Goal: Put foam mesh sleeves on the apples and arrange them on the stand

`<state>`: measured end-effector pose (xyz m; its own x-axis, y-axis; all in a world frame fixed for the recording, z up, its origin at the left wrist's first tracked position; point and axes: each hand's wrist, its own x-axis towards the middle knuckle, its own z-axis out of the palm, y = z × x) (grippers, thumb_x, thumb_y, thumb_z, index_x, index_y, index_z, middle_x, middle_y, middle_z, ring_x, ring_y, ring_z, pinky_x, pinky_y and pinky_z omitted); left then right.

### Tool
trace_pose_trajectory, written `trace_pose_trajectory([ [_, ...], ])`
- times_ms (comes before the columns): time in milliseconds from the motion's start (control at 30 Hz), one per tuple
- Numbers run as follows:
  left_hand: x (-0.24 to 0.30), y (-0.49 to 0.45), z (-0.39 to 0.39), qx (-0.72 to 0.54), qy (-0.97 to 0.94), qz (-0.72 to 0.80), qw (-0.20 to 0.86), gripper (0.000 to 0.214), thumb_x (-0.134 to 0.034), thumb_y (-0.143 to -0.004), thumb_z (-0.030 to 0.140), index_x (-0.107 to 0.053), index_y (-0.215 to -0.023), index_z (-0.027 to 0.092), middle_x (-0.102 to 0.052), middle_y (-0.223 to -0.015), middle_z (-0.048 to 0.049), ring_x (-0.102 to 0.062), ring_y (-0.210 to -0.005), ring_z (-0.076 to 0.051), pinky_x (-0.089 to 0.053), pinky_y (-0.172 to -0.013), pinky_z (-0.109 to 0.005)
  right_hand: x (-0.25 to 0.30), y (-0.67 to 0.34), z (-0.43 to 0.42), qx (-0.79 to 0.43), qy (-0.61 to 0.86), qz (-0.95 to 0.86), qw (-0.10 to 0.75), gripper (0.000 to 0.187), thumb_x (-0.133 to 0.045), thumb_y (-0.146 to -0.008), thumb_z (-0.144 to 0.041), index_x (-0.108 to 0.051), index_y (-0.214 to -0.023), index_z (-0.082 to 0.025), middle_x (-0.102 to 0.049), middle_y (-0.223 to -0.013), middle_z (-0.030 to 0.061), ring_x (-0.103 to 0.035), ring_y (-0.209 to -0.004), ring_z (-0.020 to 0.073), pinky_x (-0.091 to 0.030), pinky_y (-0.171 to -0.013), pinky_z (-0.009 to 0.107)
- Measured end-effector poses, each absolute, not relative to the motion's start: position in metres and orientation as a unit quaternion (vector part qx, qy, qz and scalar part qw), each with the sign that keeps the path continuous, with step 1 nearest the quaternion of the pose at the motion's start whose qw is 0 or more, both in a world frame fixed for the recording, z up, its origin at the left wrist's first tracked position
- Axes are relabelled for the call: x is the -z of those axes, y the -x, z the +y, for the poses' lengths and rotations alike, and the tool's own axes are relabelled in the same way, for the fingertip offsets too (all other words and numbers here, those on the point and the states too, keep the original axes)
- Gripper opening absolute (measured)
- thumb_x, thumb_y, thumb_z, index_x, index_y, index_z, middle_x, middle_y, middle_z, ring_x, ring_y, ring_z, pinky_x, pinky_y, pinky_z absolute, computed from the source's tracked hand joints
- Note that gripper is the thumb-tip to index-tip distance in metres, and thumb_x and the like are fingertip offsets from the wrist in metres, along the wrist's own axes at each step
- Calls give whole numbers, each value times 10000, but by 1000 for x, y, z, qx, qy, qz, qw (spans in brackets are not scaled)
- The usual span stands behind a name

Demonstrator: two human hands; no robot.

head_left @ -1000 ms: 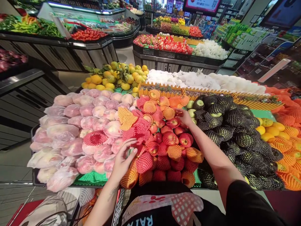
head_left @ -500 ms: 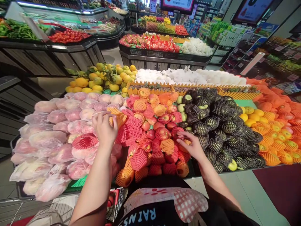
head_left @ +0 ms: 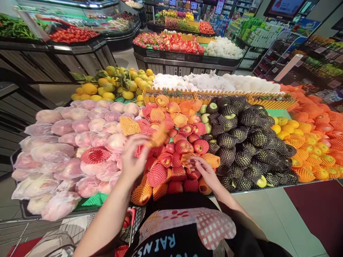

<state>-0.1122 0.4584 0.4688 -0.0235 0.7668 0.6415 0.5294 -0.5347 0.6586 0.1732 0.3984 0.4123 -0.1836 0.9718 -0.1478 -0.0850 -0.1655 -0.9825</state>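
My left hand (head_left: 133, 158) is raised over the fruit stand, its fingers closed on an orange foam net sleeve (head_left: 158, 136), blurred by motion. My right hand (head_left: 205, 171) rests lower on the pile of red apples in red and orange foam nets (head_left: 182, 146), its fingertips pinching an orange net (head_left: 211, 159) near the front of the pile. Another loose orange net (head_left: 129, 125) lies on the pink fruit beside the apples.
Pink fruit wrapped in plastic (head_left: 69, 142) fills the left of the stand, dark-netted green fruit (head_left: 246, 139) the right, orange-netted fruit (head_left: 316, 142) the far right. Yellow citrus (head_left: 118, 84) and white-wrapped fruit (head_left: 214, 82) lie behind. A wire trolley (head_left: 48, 235) stands at my lower left.
My left hand has come back from the pink fruit holding an orange net, lifted toward the apples. My right hand has slid nearer along the front of the apple pile.
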Motion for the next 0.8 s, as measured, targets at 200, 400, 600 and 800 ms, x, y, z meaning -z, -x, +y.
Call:
trace_pose_trajectory([
  [200, -429, 53, 407, -371, -724, 359, 457, 131, -624, -899, 242, -754, -914, 238, -647, -1173, -117, -632, -1120, -260, -521, -983, -431, -414, -156, 386, -791, 341, -320, 394, 574, -621, -810, -729, -691, -1147, -269, -729, -1173, 80, -709, -997, 245, -577, -853, 402],
  [400, -418, 45, 397, -386, -662, 361, 530, 269, -548, -950, 285, -675, -1184, 249, -632, -1256, -111, -584, -1227, -262, -443, -1080, -429, -411, -165, 372, -662, 440, -372, 479, 399, -861, -718, -382, -660, -1057, -315, -705, -871, -39, -656, -772, 164, -546, -761, 312],
  [600, -411, 25, 390, -302, -636, 445, 553, 349, -719, -828, 432, -674, -1049, 166, -722, -955, -79, -659, -891, -234, -501, -789, -338, -404, -170, 363, -551, 484, -436, 521, 284, -884, -683, -369, -671, -839, -264, -674, -864, -8, -630, -822, 184, -511, -797, 333],
  [800, -409, 25, 397, -343, -595, 510, 518, 226, -624, -884, 409, -654, -919, 187, -674, -840, -26, -600, -751, -175, -446, -687, -295, -414, -183, 359, -456, 488, -491, 559, 197, -902, -671, -337, -725, -733, -275, -678, -962, 32, -637, -942, 231, -487, -915, 415],
])
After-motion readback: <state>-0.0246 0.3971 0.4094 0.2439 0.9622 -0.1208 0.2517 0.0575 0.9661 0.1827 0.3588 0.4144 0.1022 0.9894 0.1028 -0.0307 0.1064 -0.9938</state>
